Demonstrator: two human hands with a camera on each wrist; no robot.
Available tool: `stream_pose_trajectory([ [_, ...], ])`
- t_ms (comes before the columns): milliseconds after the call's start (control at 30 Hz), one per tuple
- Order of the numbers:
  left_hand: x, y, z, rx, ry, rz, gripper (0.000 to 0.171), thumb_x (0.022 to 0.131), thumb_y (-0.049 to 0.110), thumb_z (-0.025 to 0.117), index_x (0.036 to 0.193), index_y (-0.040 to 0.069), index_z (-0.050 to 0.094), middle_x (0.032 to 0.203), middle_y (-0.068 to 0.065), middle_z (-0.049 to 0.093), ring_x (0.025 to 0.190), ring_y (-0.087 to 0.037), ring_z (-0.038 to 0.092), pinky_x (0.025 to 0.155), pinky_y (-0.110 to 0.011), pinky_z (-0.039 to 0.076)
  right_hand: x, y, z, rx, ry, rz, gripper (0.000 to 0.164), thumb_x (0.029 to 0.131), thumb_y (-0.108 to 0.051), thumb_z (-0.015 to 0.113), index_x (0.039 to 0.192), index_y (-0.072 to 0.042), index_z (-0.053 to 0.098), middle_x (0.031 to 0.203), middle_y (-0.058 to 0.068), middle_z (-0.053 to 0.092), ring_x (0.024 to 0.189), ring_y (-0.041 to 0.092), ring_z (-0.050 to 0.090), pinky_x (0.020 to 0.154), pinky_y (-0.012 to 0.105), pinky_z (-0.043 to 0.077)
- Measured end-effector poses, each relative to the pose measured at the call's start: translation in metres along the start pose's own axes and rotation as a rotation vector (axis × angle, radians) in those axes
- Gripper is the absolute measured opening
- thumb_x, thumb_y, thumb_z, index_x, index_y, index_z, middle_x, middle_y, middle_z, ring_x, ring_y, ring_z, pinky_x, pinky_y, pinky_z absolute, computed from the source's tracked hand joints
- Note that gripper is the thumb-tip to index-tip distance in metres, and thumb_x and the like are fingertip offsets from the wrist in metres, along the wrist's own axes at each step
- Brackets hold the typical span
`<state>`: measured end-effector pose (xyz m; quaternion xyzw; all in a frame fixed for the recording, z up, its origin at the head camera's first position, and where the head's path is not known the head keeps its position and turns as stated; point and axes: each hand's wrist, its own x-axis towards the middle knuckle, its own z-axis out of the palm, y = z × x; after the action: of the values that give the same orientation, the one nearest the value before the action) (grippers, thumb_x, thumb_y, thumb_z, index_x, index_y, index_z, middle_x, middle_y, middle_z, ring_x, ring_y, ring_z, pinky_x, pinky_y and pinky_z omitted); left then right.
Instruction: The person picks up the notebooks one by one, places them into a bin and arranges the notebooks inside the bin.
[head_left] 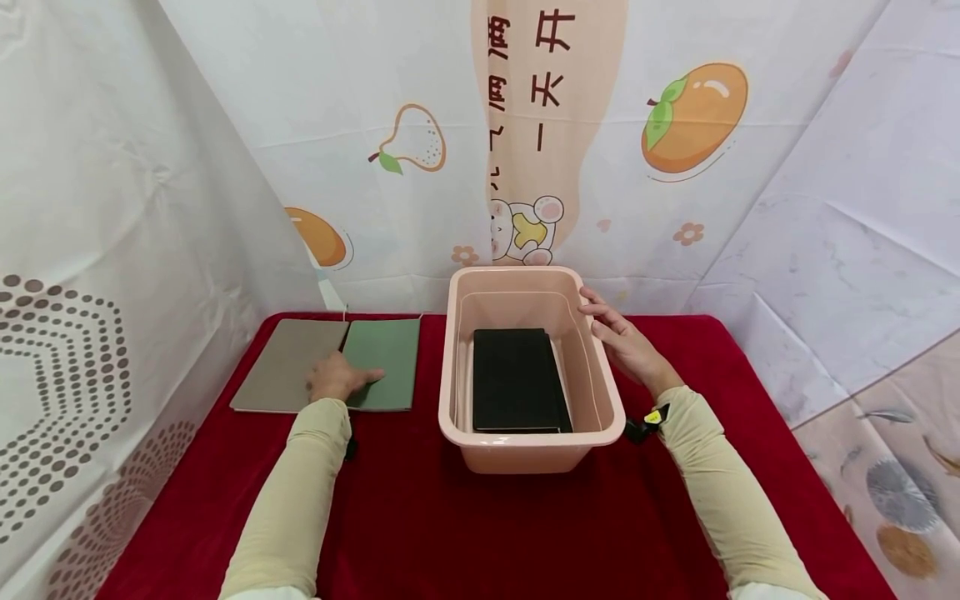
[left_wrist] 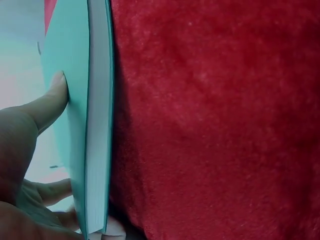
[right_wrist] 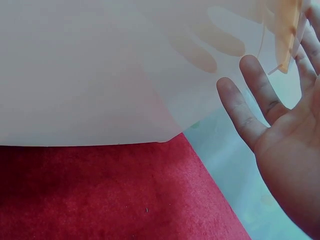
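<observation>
My left hand [head_left: 335, 377] is at the left edge of a green notebook [head_left: 384, 358] on the table. In the left wrist view its thumb lies on the notebook's cover [left_wrist: 70, 125], and the other fingers curl round the edge, one showing beneath. A grey-brown notebook [head_left: 288, 362] lies just to the left. Right of these stands a pink plastic basin [head_left: 517, 439], with a black notebook [head_left: 510, 379] flat inside and another dark edge showing beneath it. Spread fingers of my right hand [head_left: 628, 343] are at the basin's right rim; in the right wrist view they are straight beside its outer wall [right_wrist: 100, 75].
A dark red cloth [head_left: 405, 517] covers the table. Behind it hangs a white curtain [head_left: 360, 75] printed with fruit and writing, and more printed sheets hang at left and right. A small black device with a yellow label [head_left: 654, 417] sits at the right wrist.
</observation>
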<state>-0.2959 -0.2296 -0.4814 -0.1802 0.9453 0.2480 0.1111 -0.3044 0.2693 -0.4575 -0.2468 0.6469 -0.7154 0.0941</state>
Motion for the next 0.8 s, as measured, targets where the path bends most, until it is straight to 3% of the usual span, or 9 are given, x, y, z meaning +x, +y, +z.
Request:
stream_pose_trajectory([
  [167,-0.0003,-0.0004,0.0006,0.021,0.053,0.043,0.085,0.082,0.056,0.078,0.128,-0.011,0.054,0.132,-0.036,0.054,0.131,-0.059,0.039,0.104,-0.065,0.04,-0.0004,-0.0007,0.0008,-0.007,0.004,0.006,0.031,0.11,-0.021,0.046,0.139,-0.017,0.055,0.173,0.003,0.005,0.159,0.026,0.003,0.105,0.017,0.048],
  [333,-0.0012,-0.0017,0.0032,-0.012,0.119,0.066,0.09,0.079,0.053,0.083,0.133,-0.01,0.051,0.13,-0.036,0.054,0.13,-0.057,0.039,0.102,-0.065,0.04,-0.0006,-0.0009,0.0014,-0.009,0.005,0.01,0.031,0.11,-0.02,0.046,0.139,-0.016,0.055,0.173,0.003,0.005,0.159,0.026,0.002,0.105,0.017,0.048],
  [467,0.0003,-0.0028,0.0061,-0.044,0.172,0.11,0.096,0.077,0.049,0.086,0.14,-0.011,0.045,0.133,-0.037,0.053,0.129,-0.057,0.043,0.107,-0.064,0.039,-0.0007,-0.001,0.0015,-0.008,0.009,0.006,0.031,0.11,-0.02,0.046,0.139,-0.015,0.055,0.173,0.003,0.006,0.159,0.025,0.004,0.105,0.017,0.048],
  [633,0.0007,-0.0019,0.0061,-0.129,0.179,0.124,0.1,0.077,0.045,0.087,0.147,-0.008,0.039,0.137,-0.037,0.049,0.126,-0.054,0.05,0.105,-0.062,0.046,-0.001,-0.002,0.0027,-0.003,0.008,-0.001,0.031,0.11,-0.02,0.046,0.138,-0.015,0.055,0.172,0.003,0.006,0.159,0.024,0.004,0.105,0.017,0.048],
  [800,-0.0009,-0.0002,0.0029,-0.148,0.161,0.129,0.103,0.078,0.043,0.086,0.153,-0.005,0.033,0.142,-0.036,0.044,0.129,-0.053,0.047,0.106,-0.062,0.046,-0.0008,-0.0017,0.0019,-0.007,0.006,0.0,0.031,0.11,-0.021,0.046,0.139,-0.016,0.055,0.173,0.002,0.006,0.159,0.024,0.003,0.105,0.017,0.048],
])
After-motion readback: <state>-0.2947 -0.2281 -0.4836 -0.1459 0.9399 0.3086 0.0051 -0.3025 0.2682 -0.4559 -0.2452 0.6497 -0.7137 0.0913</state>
